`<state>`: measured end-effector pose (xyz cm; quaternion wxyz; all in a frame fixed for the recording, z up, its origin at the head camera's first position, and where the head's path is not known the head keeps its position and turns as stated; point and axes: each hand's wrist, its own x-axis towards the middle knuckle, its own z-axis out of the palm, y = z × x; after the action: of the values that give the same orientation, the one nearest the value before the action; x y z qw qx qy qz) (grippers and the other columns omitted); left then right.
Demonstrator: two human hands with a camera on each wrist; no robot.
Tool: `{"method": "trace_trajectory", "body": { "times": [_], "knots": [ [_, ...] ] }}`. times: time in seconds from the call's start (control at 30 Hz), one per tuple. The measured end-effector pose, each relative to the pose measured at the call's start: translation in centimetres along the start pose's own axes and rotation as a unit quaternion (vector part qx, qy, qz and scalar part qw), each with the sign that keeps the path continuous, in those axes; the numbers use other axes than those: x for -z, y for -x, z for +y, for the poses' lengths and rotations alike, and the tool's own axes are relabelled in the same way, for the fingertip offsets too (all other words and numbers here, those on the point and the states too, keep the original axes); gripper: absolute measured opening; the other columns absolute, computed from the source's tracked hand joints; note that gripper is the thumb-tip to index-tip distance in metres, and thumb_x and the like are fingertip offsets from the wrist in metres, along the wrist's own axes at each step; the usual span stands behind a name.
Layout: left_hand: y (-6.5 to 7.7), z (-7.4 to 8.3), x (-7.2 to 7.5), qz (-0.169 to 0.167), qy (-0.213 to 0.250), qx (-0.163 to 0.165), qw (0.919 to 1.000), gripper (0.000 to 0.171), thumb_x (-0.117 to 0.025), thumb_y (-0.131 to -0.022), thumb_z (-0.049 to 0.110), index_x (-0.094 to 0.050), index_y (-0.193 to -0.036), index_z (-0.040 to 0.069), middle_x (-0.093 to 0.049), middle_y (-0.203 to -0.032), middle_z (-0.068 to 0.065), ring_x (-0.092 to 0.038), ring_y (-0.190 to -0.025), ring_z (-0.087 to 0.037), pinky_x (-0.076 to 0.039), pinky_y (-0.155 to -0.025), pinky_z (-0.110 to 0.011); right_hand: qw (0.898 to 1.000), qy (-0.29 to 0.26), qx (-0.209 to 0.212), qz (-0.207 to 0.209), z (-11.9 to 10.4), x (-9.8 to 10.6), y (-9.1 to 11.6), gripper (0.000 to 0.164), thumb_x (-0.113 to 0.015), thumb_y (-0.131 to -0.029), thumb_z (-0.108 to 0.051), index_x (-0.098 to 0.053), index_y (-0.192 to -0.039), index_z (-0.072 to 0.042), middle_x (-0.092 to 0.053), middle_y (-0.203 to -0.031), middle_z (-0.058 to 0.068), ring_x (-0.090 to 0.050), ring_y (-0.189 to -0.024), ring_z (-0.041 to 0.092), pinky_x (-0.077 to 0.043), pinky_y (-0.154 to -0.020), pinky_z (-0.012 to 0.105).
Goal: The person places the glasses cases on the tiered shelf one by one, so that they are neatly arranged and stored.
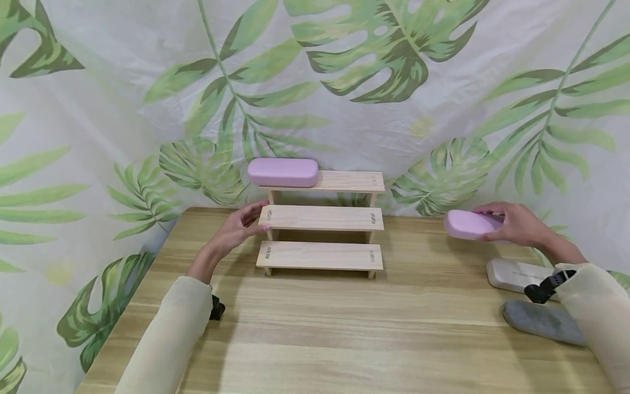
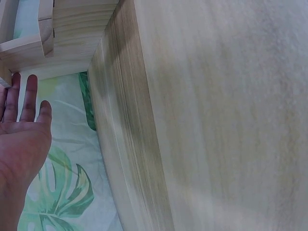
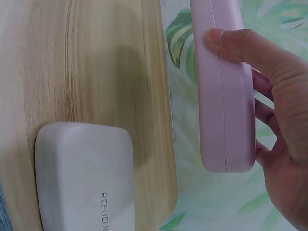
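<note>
A pink glasses case (image 1: 473, 224) is gripped by my right hand (image 1: 519, 223) above the table's right back edge. In the right wrist view, the thumb presses the front of that case (image 3: 226, 96) by its seam and the fingers go behind it. My left hand (image 1: 241, 225) holds the left end of a three-tier wooden shelf (image 1: 320, 218), thumb at the middle tier's front and fingers behind. The left wrist view has that hand (image 2: 24, 139) with its fingertips at the wood. A second pink glasses case (image 1: 283, 172) lies on the top tier's left half.
A white glasses case (image 1: 517, 273) with lettering and a grey glasses case (image 1: 541, 322) lie on the table's right side, partly behind my right sleeve. A leaf-patterned cloth (image 1: 354, 126) hangs behind the wooden table (image 1: 344, 328).
</note>
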<state>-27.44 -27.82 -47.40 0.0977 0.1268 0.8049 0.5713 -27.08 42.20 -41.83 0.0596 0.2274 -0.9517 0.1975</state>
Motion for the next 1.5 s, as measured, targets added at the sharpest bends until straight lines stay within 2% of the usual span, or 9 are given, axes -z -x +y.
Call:
{"method": "trace_trajectory", "body": {
  "times": [0.43,0.83,1.07,1.2,1.5],
  "knots": [
    [0.1,-0.1,-0.1,0.006,-0.005,0.004,1.0,0.076,-0.08,-0.097,0.031,-0.042,-0.163,0.021,-0.041,-0.165,-0.01,-0.031,-0.156,-0.036,-0.026,-0.13,-0.055,1.0,-0.017,0.003,0.005,-2.1,0.0,-1.1,0.066,-0.104,-0.063,-0.029,-0.079,-0.122,-0.015,-0.078,-0.114,0.007,-0.061,-0.095,0.016,-0.047,-0.075,0.029],
    [0.1,-0.1,-0.1,0.003,-0.007,0.001,1.0,0.076,-0.079,-0.098,0.032,-0.042,-0.163,0.022,-0.037,-0.168,-0.007,-0.031,-0.157,-0.035,-0.028,-0.129,-0.054,0.999,-0.016,0.031,0.02,-3.4,0.4,-2.0,0.067,-0.103,-0.064,-0.027,-0.078,-0.123,-0.009,-0.078,-0.114,0.01,-0.063,-0.095,0.018,-0.047,-0.073,0.024],
    [0.1,-0.1,-0.1,0.0,-0.004,0.004,1.0,0.076,-0.079,-0.098,0.033,-0.042,-0.163,0.023,-0.037,-0.168,-0.006,-0.03,-0.157,-0.034,-0.028,-0.129,-0.054,0.998,-0.013,0.052,0.032,-4.4,0.6,-2.6,0.068,-0.104,-0.064,-0.028,-0.078,-0.124,-0.011,-0.077,-0.115,0.011,-0.065,-0.097,0.023,-0.047,-0.073,0.023],
    [0.1,-0.2,-0.1,0.002,-0.003,0.003,1.0,0.076,-0.079,-0.098,0.033,-0.043,-0.163,0.023,-0.038,-0.167,-0.007,-0.031,-0.157,-0.035,-0.028,-0.129,-0.054,0.998,-0.023,0.051,0.035,-5.1,0.7,-3.0,0.068,-0.104,-0.063,-0.026,-0.078,-0.124,-0.011,-0.076,-0.117,0.012,-0.065,-0.099,0.026,-0.048,-0.073,0.025],
    [0.0,-0.4,-0.1,0.003,-0.008,0.002,1.0,0.076,-0.08,-0.097,0.035,-0.043,-0.163,0.024,-0.034,-0.17,-0.007,-0.031,-0.157,-0.035,-0.03,-0.128,-0.056,0.998,-0.033,0.041,0.031,-6.5,1.0,-4.2,0.066,-0.103,-0.066,-0.027,-0.078,-0.125,-0.013,-0.077,-0.119,0.009,-0.065,-0.1,0.023,-0.048,-0.074,0.027]
  ]
}}
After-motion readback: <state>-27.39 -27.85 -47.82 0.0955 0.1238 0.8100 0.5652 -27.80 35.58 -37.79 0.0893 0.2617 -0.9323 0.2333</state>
